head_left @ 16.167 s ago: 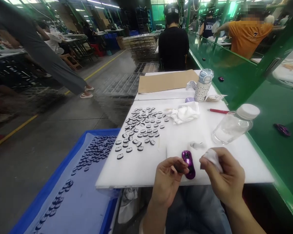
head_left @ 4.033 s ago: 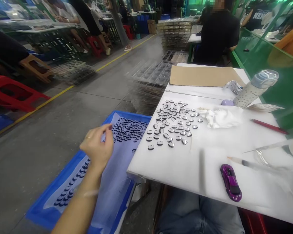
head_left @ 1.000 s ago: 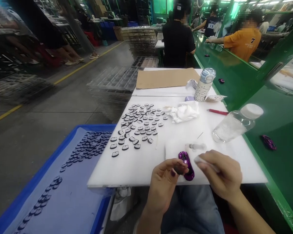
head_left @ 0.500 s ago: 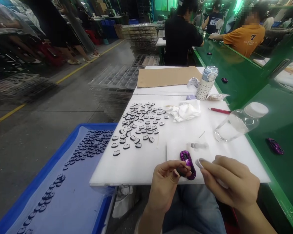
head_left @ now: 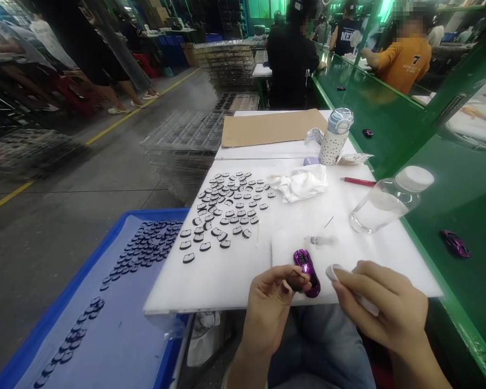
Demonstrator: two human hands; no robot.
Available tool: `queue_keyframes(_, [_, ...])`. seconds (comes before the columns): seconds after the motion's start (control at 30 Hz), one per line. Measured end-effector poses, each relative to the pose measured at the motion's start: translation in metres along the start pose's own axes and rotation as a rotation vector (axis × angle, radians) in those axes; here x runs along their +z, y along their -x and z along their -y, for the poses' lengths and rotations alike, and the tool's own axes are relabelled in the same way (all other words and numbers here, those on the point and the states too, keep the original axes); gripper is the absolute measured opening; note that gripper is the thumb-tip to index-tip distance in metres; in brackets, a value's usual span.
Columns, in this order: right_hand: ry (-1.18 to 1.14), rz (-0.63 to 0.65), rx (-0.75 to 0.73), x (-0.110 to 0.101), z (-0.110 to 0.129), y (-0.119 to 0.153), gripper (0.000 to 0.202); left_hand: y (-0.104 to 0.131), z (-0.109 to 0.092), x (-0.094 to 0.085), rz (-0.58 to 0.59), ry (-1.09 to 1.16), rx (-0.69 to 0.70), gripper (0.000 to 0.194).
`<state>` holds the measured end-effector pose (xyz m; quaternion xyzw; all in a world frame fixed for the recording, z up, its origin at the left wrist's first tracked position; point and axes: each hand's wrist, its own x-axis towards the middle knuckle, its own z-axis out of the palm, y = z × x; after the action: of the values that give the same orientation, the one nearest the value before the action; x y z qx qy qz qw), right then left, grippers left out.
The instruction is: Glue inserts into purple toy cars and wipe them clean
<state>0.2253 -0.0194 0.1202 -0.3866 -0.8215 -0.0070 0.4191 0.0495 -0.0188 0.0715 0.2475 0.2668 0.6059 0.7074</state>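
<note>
My left hand (head_left: 269,302) pinches a small dark curved plastic piece (head_left: 295,281) between thumb and fingers, above the table's near edge. Just beyond it a purple toy car (head_left: 306,272) lies on the white tabletop, partly covered by my left fingertips. To the right of the car, my right hand (head_left: 383,302) is closed on a folded white cloth (head_left: 331,272); one end shows at the fingertips, the rest is hidden in the palm. Many dark-rimmed small pieces (head_left: 230,213) are spread over the left part of the white table (head_left: 243,281).
A clear bottle (head_left: 384,202), a red pen (head_left: 358,181), a crumpled tissue (head_left: 302,183) and a dotted drink bottle (head_left: 336,143) stand or lie to the right and back. A blue tray (head_left: 117,329) with more pieces is at left. A green conveyor (head_left: 437,216) carries purple cars.
The view has shifted slightly, moving the table a little left in the picture. Both hands keep their holds, and the dark piece is turned slightly.
</note>
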Motion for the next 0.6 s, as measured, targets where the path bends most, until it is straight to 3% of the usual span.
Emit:
queue_keyframes(0.17, [-0.153,-0.070,0.205,0.001,-0.010,0.013,0.017,0.004,-0.006,-0.008,0.048,-0.160,0.055,0.022])
queue_keyframes(0.23, [-0.192,-0.070,0.302,0.005,-0.014,0.021,0.013,0.009,-0.010,-0.013,0.031,-0.406,0.177,0.017])
queue_keyframes(0.37, [-0.215,-0.010,0.448,0.015,-0.018,0.030,0.008,0.016,-0.012,-0.015,-0.013,-1.099,0.573,0.021])
queue_keyframes(0.47, [-0.184,0.035,0.439,0.023,-0.017,0.030,0.006,0.014,-0.005,-0.011,0.045,-1.351,0.737,0.023])
queue_keyframes(0.6, [-0.155,0.103,0.390,0.030,-0.014,0.029,0.009,0.010,0.007,-0.009,0.090,-1.417,0.767,0.023])
